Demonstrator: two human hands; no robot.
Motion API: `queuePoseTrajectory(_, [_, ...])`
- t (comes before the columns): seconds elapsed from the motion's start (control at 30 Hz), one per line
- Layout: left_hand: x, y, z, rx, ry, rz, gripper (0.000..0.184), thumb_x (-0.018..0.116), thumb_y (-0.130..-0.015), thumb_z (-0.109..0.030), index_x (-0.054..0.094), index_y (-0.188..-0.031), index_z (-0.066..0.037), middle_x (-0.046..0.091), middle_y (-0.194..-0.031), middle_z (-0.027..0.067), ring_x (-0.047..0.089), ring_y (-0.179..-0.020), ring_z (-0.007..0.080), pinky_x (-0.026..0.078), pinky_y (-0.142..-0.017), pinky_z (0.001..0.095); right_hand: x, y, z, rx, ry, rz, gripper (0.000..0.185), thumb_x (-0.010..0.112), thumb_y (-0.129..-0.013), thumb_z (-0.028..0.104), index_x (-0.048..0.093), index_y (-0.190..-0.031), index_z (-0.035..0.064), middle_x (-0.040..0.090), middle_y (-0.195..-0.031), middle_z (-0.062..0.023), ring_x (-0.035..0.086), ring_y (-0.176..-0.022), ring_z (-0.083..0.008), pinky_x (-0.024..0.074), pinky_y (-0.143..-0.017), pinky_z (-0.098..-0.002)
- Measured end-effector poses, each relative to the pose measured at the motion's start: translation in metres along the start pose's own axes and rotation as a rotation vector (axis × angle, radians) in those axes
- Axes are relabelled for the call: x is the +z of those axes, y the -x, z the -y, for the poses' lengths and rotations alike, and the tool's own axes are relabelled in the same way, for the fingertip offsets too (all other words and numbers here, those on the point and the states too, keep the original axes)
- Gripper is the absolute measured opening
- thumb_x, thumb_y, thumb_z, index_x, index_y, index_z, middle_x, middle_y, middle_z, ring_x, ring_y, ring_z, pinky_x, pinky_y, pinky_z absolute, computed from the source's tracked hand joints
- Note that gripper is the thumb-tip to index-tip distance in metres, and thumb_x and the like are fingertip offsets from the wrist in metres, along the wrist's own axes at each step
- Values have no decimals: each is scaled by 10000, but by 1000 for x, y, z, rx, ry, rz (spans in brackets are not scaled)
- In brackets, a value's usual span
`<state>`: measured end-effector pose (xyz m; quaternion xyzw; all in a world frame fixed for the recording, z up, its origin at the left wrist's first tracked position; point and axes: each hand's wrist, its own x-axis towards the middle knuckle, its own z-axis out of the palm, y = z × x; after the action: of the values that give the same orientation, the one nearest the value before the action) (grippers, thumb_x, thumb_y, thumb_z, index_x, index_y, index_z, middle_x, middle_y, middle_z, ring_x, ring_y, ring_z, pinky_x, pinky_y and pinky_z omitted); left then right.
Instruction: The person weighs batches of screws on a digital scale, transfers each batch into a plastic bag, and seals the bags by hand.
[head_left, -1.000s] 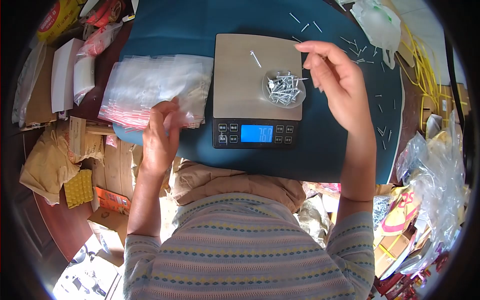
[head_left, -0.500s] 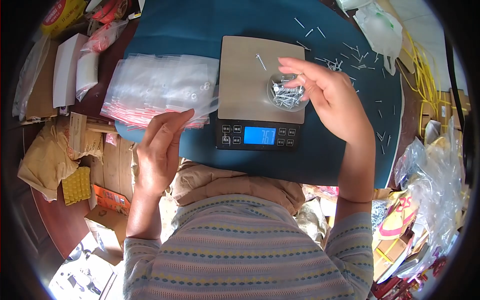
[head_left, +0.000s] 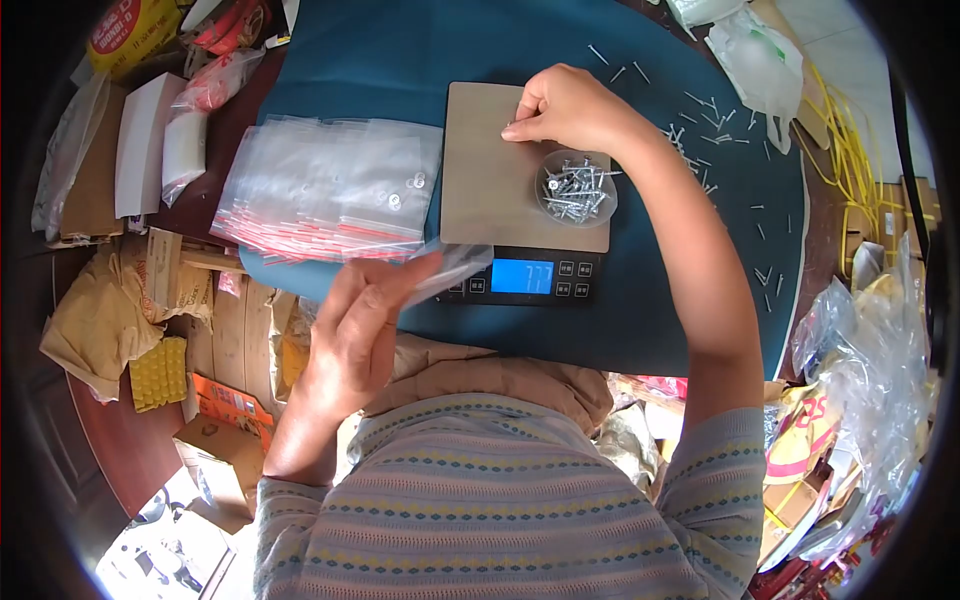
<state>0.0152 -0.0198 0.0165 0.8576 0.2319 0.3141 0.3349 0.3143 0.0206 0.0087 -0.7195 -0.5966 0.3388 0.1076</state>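
A grey-topped scale [head_left: 480, 190] with a lit blue display stands on the dark cloth. On its right side rests a clear round dish [head_left: 577, 216] full of silver screws [head_left: 578, 190]. My right hand [head_left: 565, 110] is over the upper part of the scale, its thumb and fingertips pinched on the single screw that lay there, now mostly hidden. Pinched in my left hand [head_left: 362, 320] is a clear plastic bag [head_left: 455, 270], which overlaps the scale's lower left corner. Left of the scale lies a stack of clear bags [head_left: 330, 185] with red edges.
Loose screws [head_left: 715, 115] are scattered on the cloth [head_left: 400, 50] to the right. A white plastic bag [head_left: 755, 60] lies at the upper right, near yellow straps [head_left: 850, 150]. White boxes [head_left: 145, 145] and wrapped goods stand at the left.
My right hand has moved left from beside the dish and closed at the lone screw. My left hand has lifted a bag off the stack toward the scale. The display reading changed.
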Motion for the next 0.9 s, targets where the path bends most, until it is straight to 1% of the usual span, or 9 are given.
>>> queuePoseTrajectory(0.2, [-2,5,0,8,124,117,148,723,-765,42,613,-854,0,563,-679,81,550,-579,232,443,-530,338,-34,40,-36,-59,11,-214,251,735,-822,240,652,-815,3,628,-675,-23,557,-623,-81,444,-580,-257])
queuePoseTrajectory(0.33, [6,6,-4,-32,195,190,209,816,-677,-97,635,-751,-22,550,-616,47,520,-500,197,418,-498,325,-45,73,-88,84,46,-214,203,700,-849,195,647,-872,1,631,-728,-36,556,-659,-76,438,-593,-254])
queuePoseTrajectory(0.43, [17,0,-5,10,343,242,260,818,-667,-112,680,-868,-21,582,-650,59,529,-522,196,416,-497,320,-30,100,-77,-146,321,-666,164,694,-833,157,662,-918,20,669,-848,-88,629,-738,-157,483,-674,-300])
queuePoseTrajectory(0.47, [20,-3,-8,25,389,271,286,814,-670,-106,684,-909,-19,591,-659,61,534,-533,194,418,-499,318,-26,110,-63,-233,163,-689,142,664,-862,135,657,-975,49,658,-910,-57,615,-768,-119,476,-687,-281])
queuePoseTrajectory(0.53, [23,-10,-16,53,475,328,347,807,-676,-95,691,-993,-15,609,-678,64,546,-554,190,423,-504,315,-9,133,-26,-150,-294,-426,121,655,-880,154,662,-967,70,655,-916,-38,613,-760,-102,479,-665,-272])
queuePoseTrajectory(0.57, [23,-14,-21,83,495,354,374,805,-681,-93,684,-1026,-11,612,-682,65,552,-565,189,427,-508,317,4,144,-11,-275,-541,-239,116,666,-876,153,662,-958,72,652,-903,-27,608,-759,-90,474,-646,-267])
queuePoseTrajectory(0.67, [31,-20,-32,160,566,353,388,803,-693,-95,661,-1043,-4,623,-714,72,574,-583,196,447,-521,331,36,156,12,-615,-555,167,199,717,-842,214,627,-853,37,588,-775,-80,600,-699,-249,463,-614,-343])
queuePoseTrajectory(0.77, [43,-8,-34,150,853,195,335,804,-698,-85,642,-985,-21,630,-744,92,575,-567,217,457,-516,344,53,166,21,-775,-605,84,249,711,-839,207,581,-726,27,487,-640,-86,527,-572,-247,410,-505,-362])
queuePoseTrajectory(0.9, [35,-17,-36,336,585,508,271,797,-691,-35,609,-887,-28,582,-696,76,591,-576,247,442,-476,341,51,175,13,-804,-558,52,266,728,-818,171,566,-662,29,493,-612,-71,504,-515,-225,384,-464,-355])
